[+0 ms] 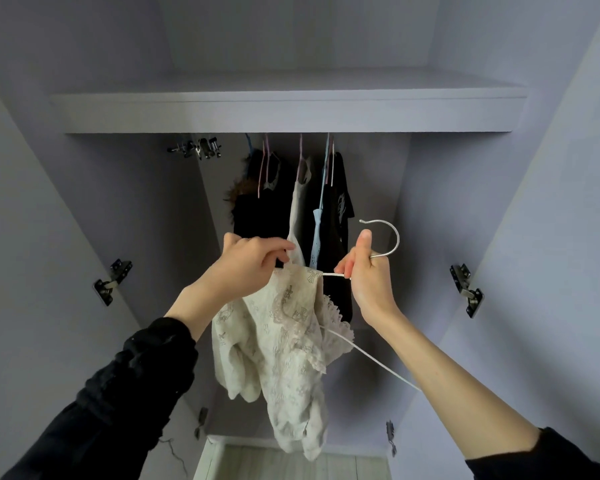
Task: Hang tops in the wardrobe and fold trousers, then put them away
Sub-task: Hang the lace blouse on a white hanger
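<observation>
Head view, looking up into open wardrobe (465, 188). Left hand (248, 263) raised, fingers curled and pinching top edge of cream top (284, 348) w/ faint print and lace trim. Right hand (364, 275) also raised, closed around neck of white hanger (381, 237) just below metal hook; thumb pointing up beside hook, one hanger arm running down-right past the forearm, other arm going into the fabric. Cream top hanging loose between both hands, in front of wardrobe opening, not on the rail. No brand, label or readable writing; print on fabric too small to tell. Inside, behind hands: dark clothes (333, 202) and pale ones on pink hangers, under white shelf (284, 112). Metal hinges on both side panels, doors open left and right. Pale wood floor (284, 465) at bottom. Black sleeves pushed up on both arms.
</observation>
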The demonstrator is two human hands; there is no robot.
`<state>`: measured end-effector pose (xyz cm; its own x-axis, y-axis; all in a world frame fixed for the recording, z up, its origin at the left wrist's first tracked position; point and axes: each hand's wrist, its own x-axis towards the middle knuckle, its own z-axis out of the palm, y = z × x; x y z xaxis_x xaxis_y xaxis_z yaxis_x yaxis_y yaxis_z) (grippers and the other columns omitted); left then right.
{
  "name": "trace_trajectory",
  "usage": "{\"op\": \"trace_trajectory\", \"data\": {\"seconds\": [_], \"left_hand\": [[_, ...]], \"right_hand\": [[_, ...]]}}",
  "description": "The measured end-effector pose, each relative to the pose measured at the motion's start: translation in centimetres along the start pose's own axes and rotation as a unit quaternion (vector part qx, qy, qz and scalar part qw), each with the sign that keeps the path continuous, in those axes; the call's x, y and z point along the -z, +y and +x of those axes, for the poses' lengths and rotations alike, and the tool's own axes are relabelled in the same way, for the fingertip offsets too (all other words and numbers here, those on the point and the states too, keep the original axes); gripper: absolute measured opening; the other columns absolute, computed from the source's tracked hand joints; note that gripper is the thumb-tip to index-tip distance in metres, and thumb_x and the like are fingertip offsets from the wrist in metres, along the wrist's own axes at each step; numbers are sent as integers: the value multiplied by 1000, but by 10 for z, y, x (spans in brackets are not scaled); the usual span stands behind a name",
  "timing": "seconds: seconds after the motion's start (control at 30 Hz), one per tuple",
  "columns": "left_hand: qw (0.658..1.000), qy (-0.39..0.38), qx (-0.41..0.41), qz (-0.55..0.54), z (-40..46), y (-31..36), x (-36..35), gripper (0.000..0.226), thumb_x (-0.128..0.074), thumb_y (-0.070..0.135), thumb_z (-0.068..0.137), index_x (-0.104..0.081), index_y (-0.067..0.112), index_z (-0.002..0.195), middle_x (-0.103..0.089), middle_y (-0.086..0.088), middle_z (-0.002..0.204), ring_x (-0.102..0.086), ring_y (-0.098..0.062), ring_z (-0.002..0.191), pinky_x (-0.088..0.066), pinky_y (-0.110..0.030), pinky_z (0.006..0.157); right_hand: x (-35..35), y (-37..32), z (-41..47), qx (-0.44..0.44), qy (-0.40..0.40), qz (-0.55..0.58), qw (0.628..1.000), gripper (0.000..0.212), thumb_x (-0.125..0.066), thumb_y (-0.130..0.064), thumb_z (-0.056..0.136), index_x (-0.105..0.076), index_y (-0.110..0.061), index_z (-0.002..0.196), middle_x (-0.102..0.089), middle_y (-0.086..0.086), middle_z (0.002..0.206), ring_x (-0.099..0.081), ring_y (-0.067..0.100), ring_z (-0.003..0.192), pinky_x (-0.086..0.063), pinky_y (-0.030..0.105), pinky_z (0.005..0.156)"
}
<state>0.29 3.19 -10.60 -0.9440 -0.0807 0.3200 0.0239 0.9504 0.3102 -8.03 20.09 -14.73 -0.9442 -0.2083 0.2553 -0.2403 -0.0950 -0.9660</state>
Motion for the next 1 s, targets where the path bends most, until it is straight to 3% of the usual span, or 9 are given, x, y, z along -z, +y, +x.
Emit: {"op": "trace_trajectory", "data": {"seconds": [0.13,0.23,0.33,0.4,0.5,0.6,0.73,0.87,1.0], "left_hand": [[994,-76,-62,44,4,10,-3,27,-51,43,93,-63,37,116,-58,23,109,-44,3,98,-12,-27,82],[989,-65,-88,99,6,17,-17,21,-55,34,92,-67,30,110,-63,17,102,-45,-3,100,-13,-29,81],[990,-43,-101,93,8,15,-18,16,-58,31,90,-71,29,101,-63,19,88,-44,-3,93,-10,-27,78],[990,-30,-101,93,9,10,-13,15,-61,30,89,-73,30,98,-62,21,84,-45,-4,93,-8,-26,77],[995,-7,-74,72,7,-2,-2,13,-66,27,86,-74,32,95,-68,18,88,-46,-6,95,-8,-25,78],[997,13,-62,42,2,-10,7,12,-69,23,83,-75,32,87,-71,14,85,-49,-8,96,-9,-24,80],[995,44,-81,35,-4,-8,10,11,-71,19,81,-77,28,86,-71,14,85,-51,-9,96,-10,-24,82],[992,61,-100,38,-7,0,16,14,-71,14,81,-77,26,84,-70,11,81,-52,-11,92,-11,-25,81],[991,79,-100,40,-13,-2,28,18,-71,8,79,-77,24,83,-71,10,79,-54,-14,88,-12,-26,81]], "right_hand": [[-2,-4,1,-3,14,0,1000,68,-24,-41,101,-38,-10,42,-47,2,46,-44,3,42,-38,7,49],[-5,-7,-1,0,10,-18,1000,68,-23,-43,101,-39,-9,44,-46,3,46,-42,2,40,-37,7,48],[-3,-13,-3,-6,-15,-23,1000,67,-25,-44,101,-43,-11,45,-51,7,53,-48,5,48,-41,12,59],[2,-19,-4,11,-110,-46,993,63,-27,-49,99,-54,-15,54,-59,-1,63,-55,5,63,-42,17,71],[17,-23,-1,34,-309,-104,945,43,-34,-65,89,-64,-34,94,-65,-21,97,-57,-7,99,-41,18,91],[43,-18,7,-36,-365,-90,926,34,-45,-63,87,-58,-45,113,-65,-16,110,-57,-3,107,-43,24,94],[35,-1,7,-7,-334,-217,917,8,-65,-24,88,-70,-27,93,-69,-8,85,-60,-3,76,-45,22,81],[-7,0,-1,15,-367,-332,869,16,-68,-52,74,-61,-38,78,-60,-19,76,-55,2,78,-42,29,81],[-26,7,-3,64,-311,-417,852,29,-60,-40,84,-55,-18,67,-55,-9,69,-51,11,73,-34,37,85]]}}
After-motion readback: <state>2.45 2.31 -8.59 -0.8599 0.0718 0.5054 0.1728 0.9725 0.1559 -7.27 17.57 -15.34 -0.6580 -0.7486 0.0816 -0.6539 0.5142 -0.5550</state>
